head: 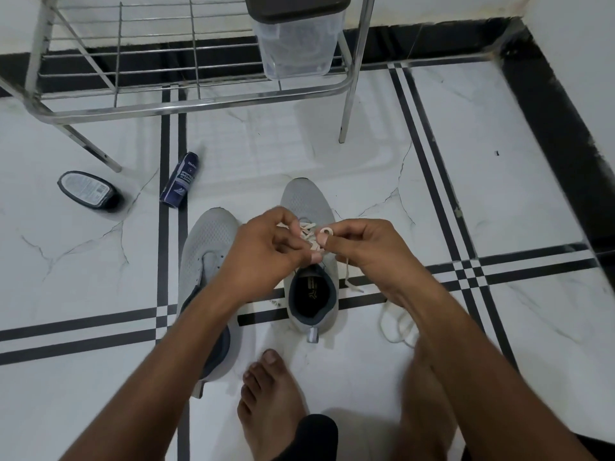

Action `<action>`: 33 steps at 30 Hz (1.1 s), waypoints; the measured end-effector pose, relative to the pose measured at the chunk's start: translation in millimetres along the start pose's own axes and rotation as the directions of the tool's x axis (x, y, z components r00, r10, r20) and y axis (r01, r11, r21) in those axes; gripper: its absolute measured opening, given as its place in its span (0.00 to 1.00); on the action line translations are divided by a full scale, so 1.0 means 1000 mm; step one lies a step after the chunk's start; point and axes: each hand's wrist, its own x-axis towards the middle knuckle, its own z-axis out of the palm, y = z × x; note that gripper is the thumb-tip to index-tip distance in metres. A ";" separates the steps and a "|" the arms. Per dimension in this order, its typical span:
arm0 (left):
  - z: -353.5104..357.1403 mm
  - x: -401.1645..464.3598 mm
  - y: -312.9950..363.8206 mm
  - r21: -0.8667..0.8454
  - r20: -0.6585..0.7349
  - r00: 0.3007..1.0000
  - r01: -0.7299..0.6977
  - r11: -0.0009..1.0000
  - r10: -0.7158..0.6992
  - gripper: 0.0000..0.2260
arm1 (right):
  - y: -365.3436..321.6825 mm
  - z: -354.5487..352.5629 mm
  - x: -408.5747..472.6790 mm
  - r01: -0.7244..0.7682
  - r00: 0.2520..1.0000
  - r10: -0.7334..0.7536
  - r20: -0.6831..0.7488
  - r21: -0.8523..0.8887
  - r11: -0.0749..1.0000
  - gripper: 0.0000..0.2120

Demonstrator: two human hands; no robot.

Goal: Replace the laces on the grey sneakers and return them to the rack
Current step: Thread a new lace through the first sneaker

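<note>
White marble floor (499, 181), black inlay stripes (164, 261)

The dark blue spray can (179, 180) lying on the floor (466, 194) carries white lettering: a brand word near its cap that begins "Hel", the rest blurred, and below it "SPORT", a second word too blurred to read, and "CLEANER". The white label on the black bottle (89, 191) holds small print, too fine to read. The insole of the grey sneaker (309, 247) bears a pale logo mark, unreadable.
</note>
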 end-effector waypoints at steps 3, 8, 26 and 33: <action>-0.003 0.013 0.000 0.223 0.127 0.992 -0.022 0.975 -0.007 0.14 | -0.004 -0.003 0.001 0.060 0.997 -0.053 0.064 -0.115 0.991 0.05; 0.002 0.023 -0.014 0.449 0.003 0.996 -0.083 0.890 0.091 0.11 | 0.002 -0.003 0.002 0.181 0.980 -0.196 -0.029 -0.271 0.945 0.06; -0.015 0.018 -0.049 -0.241 -0.386 0.866 0.238 0.941 -0.318 0.10 | 0.063 -0.017 -0.014 0.029 0.901 -0.058 -0.429 -0.074 0.997 0.03; -0.011 0.007 -0.070 0.560 -0.151 0.988 0.117 0.820 -0.038 0.10 | 0.088 -0.019 -0.012 -0.199 0.940 0.205 -0.273 0.050 0.979 0.10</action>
